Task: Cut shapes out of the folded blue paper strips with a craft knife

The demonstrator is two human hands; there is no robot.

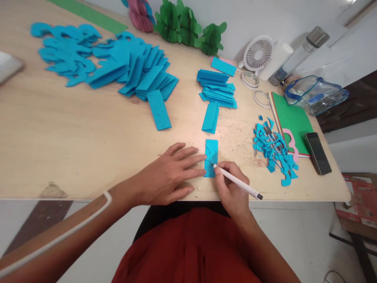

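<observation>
The left hand (170, 173) lies flat on the counter (88, 153), fingers spread wide, two fingertips touching the left edge of a blue paper strip (212, 146) marked with curved lines; the right hand (233, 191) holds a white pen (239, 182), its tip at the strip's right side, with cut blue paper scraps (272, 146) farther right

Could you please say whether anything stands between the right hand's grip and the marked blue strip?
Nothing visible blocks it: the right hand's grip holds the white pen, its tip at the blue strip.
</observation>
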